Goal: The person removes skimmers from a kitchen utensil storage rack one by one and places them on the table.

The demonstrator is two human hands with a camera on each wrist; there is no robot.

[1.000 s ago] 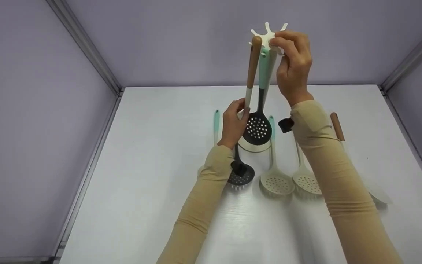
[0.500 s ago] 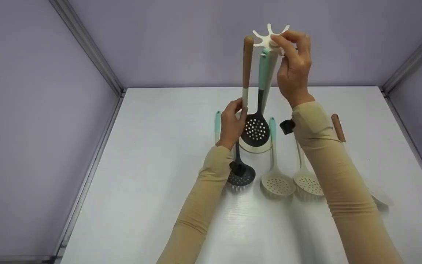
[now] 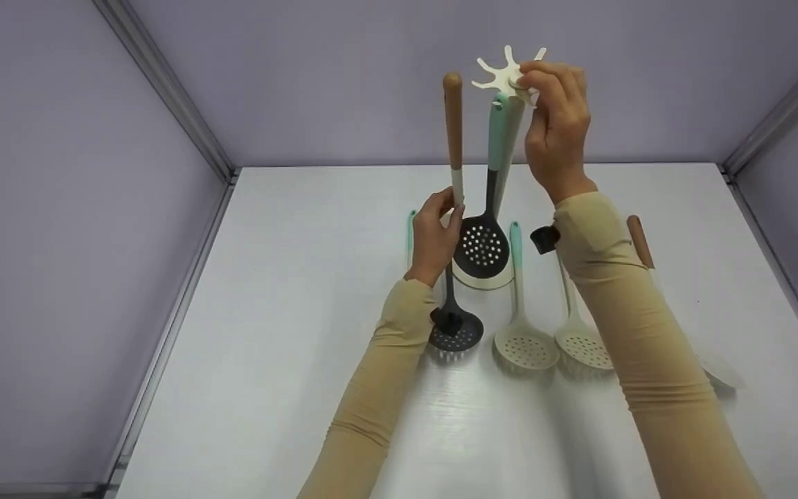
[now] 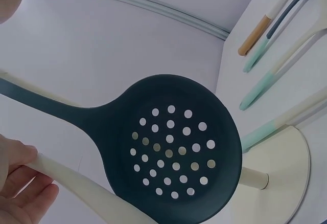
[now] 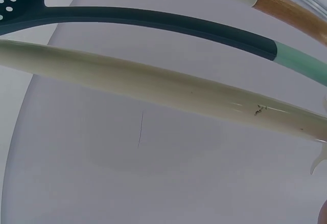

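In the head view alone, right hand (image 3: 557, 125) grip pinching rack top (image 3: 508, 69); left hand (image 3: 433, 235) clasping wood-handled utensil (image 3: 453, 132).

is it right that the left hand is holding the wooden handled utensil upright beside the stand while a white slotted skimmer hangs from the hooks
Not quite. The skimmer hanging from the stand is dark, nearly black, with a mint handle, not white; the head view and the left wrist view show it. The rest holds: the left hand holds the wooden handled utensil upright beside the stand.
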